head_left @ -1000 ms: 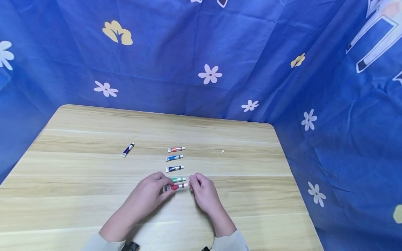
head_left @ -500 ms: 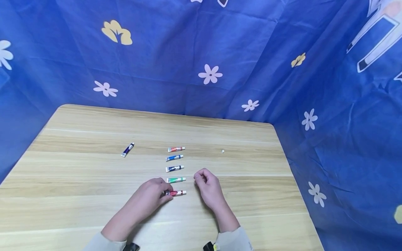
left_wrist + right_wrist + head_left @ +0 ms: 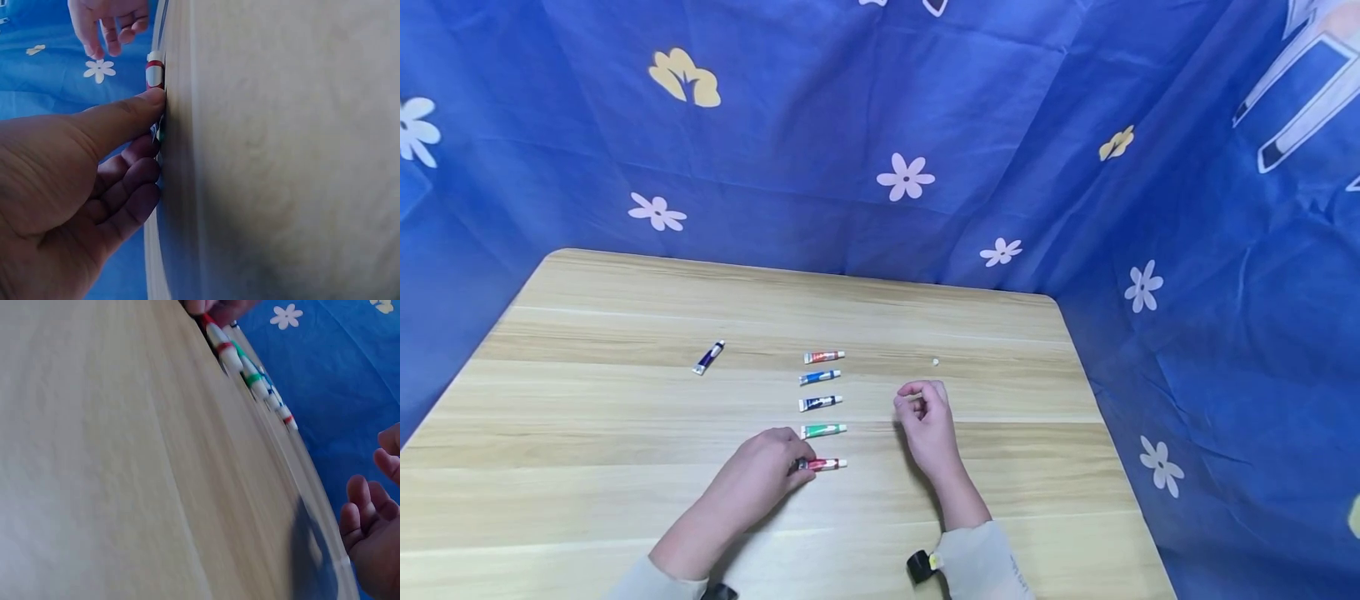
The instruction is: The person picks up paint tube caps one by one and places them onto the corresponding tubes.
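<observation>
Five small paint tubes lie in a column on the wooden table (image 3: 587, 333): an orange-red tube (image 3: 823, 357), a blue tube (image 3: 819, 377), a dark blue tube (image 3: 820, 403), a green tube (image 3: 823, 431) and, nearest me, a red tube (image 3: 825, 464). My left hand (image 3: 797, 465) pinches the tail end of the red tube (image 3: 154, 72) against the table, thumb (image 3: 125, 119) on top. My right hand (image 3: 917, 400) hovers to the right of the column with loosely curled fingers (image 3: 369, 519) and nothing visible in them.
A purple tube (image 3: 708, 357) lies alone to the left of the column. A tiny white object (image 3: 935, 362) sits on the table just beyond my right hand. Blue flowered cloth (image 3: 887, 125) walls in the table at the back and right.
My right hand let go of the red tube's cap end and moved up and to the right. The left hand set the red tube down below the green one and still holds it.
</observation>
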A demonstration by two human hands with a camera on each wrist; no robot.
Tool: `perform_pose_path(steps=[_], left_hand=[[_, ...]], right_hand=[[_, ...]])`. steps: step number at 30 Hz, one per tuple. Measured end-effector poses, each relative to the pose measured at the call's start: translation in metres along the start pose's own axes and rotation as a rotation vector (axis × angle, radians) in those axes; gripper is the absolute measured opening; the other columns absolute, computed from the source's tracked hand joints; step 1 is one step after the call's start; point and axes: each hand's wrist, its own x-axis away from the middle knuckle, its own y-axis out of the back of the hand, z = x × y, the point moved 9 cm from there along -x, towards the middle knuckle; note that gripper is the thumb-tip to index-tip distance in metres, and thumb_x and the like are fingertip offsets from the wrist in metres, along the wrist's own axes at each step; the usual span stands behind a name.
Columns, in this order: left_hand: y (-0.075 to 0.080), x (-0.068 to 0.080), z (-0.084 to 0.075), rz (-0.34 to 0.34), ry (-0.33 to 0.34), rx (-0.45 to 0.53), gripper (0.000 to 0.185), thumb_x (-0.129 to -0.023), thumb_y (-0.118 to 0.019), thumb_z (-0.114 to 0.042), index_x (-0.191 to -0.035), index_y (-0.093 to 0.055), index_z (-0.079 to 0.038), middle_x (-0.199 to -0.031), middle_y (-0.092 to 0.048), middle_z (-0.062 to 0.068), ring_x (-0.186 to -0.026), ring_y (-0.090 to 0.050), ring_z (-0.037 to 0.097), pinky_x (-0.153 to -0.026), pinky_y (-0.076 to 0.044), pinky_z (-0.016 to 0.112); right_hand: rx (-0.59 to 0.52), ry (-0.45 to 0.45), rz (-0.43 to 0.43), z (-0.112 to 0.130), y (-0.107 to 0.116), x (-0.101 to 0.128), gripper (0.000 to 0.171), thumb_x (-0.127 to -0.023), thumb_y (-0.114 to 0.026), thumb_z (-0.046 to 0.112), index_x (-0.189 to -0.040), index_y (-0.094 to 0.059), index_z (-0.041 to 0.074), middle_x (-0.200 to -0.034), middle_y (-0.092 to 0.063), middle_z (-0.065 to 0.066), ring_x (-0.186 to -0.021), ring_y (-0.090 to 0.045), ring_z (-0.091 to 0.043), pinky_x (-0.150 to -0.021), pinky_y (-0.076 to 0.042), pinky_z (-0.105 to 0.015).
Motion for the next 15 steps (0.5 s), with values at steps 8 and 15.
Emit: perform_pose_path(steps=[8, 15], left_hand=[[-0.002, -0.002, 0.002, -0.002, 0.081, 0.008, 0.018, -0.082, -0.095, -0.022, -0.094, -0.081, -0.019, -0.089, -0.075, -0.006, -0.084, -0.068, 0.011, -0.086, -0.062, 0.039], [-0.001, 0.001, 0.003, -0.021, 0.097, 0.006, 0.02, -0.081, -0.096, -0.019, -0.094, -0.08, -0.017, -0.089, -0.075, -0.004, -0.085, -0.069, 0.012, -0.086, -0.062, 0.04]], right_hand=[[-0.009, 0.008, -0.095, -0.015, 0.034, -0.023, 0.017, -0.101, -0.07, 0.006, -0.116, -0.066, -0.001, -0.119, -0.047, -0.007, -0.089, -0.055, -0.009, -0.075, -0.047, -0.015], [0.016, -0.005, -0.137, -0.029, 0.059, -0.048, 0.02, -0.102, -0.07, 0.004, -0.12, -0.065, -0.002, -0.12, -0.047, -0.007, -0.096, -0.049, -0.011, -0.079, -0.044, -0.014]])
